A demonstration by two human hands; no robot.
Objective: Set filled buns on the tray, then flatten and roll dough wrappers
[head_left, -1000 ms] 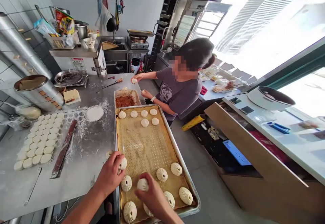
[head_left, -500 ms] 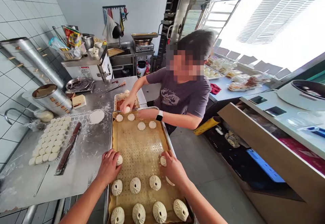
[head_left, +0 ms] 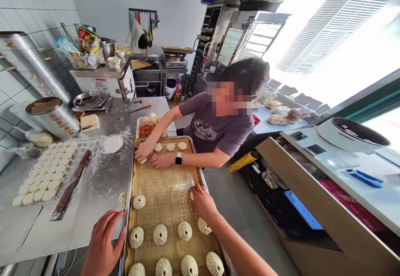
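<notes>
My right hand [head_left: 203, 204] has its fingers closed around a pleated bun [head_left: 191, 196] by the right side of the baking tray [head_left: 204, 179]; only a sliver of that bun shows. Over the left rim of the tray, beside the steel table's edge, my left hand [head_left: 104, 240] is open, holding nothing. Ahead of it, at the left side of the tan perforated liner [head_left: 165, 184], sits another pleated bun [head_left: 139, 202]. Nearer to me, more pleated buns [head_left: 160, 234] with small holes on top stand in rows. One bun [head_left: 204, 226] is partly behind my right wrist.
Across the tray a co-worker's hands [head_left: 146, 153] touch a bun near several others [head_left: 170, 147]. Beyond is a box of reddish filling [head_left: 145, 131]. On the left table [head_left: 90, 201] lie many dough pieces [head_left: 46, 171], a dark rolling stick [head_left: 71, 184] and a floured disc [head_left: 112, 144].
My left hand has let go of a bun and drawn back left. My right hand stays at its bun. The co-worker's hand has moved from beside the filling box to the tray's far left corner.
</notes>
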